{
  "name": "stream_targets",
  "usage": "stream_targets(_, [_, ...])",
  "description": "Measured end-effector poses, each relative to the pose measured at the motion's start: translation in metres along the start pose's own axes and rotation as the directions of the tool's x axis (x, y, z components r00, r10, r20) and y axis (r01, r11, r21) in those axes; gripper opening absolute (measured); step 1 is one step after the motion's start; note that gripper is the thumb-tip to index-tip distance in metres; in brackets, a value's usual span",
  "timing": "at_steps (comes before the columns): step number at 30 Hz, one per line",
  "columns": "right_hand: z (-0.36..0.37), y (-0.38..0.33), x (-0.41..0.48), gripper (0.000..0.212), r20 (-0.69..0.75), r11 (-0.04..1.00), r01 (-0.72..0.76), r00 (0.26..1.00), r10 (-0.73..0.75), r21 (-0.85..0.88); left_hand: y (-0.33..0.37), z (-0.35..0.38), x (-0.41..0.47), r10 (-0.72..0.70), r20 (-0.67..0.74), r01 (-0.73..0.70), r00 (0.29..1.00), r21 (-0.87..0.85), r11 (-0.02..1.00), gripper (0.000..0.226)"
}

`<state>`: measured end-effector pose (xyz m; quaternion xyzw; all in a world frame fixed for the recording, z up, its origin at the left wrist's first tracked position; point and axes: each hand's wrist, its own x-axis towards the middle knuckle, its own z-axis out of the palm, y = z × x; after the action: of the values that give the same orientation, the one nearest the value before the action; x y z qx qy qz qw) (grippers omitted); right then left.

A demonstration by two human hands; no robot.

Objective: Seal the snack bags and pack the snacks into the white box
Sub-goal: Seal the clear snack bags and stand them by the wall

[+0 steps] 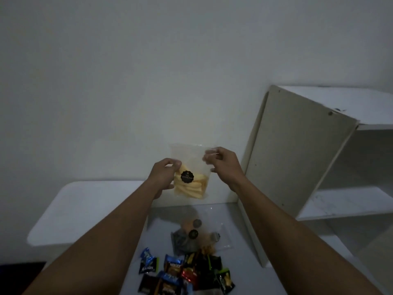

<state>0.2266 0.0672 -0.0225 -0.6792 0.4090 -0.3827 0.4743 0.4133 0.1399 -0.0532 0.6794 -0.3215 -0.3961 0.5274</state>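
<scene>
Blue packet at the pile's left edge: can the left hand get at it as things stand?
Probably not yet: the left hand and right hand both hold the clear snack bag aloft. The blue packet lies uncovered, so a freed left hand should reach it.

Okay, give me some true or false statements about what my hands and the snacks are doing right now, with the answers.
1. The left hand and right hand both hold the clear plastic bag of pale yellow snack pieces in the air. True.
2. The bag's sticker is red. False: it is a round black sticker.
3. Small colourful wrapped snacks lie on the white surface below the arms. True.
4. The left hand rests flat on that surface. False: it grips the bag's left edge.
5. A white shelf unit stands to the right. True.
</scene>
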Motion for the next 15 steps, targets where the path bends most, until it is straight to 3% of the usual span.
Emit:
stream_targets(3, [0.010, 0.040, 0.018, 0.024, 0.031, 0.993, -0.073, 0.997, 0.076, -0.096, -0.021, 0.011, 0.021, -0.010, -0.088, 0.008, 0.996, -0.024, 1.000, 0.016])
stream_targets(6, [0.027, 0.086, 0.033, 0.023, 0.100, 0.976, -0.149, 0.981, 0.166, -0.159, -0.049, 0.020, 0.045, -0.022, -0.149, 0.026, 0.989, 0.024, 0.999, 0.013])
stream_targets(10, [0.053, 0.143, 0.052, 0.014, 0.087, 0.962, -0.210, 0.970, 0.227, -0.174, -0.101, 0.029, 0.075, -0.027, -0.296, 0.062, 0.955, 0.107, 0.992, 0.024])
stream_targets(15, [0.083, 0.194, 0.068, 0.019, 0.057, 0.939, -0.270, 0.956, 0.288, -0.214, -0.158, 0.038, 0.102, -0.100, -0.421, 0.166, 0.901, 0.123, 0.978, 0.027])
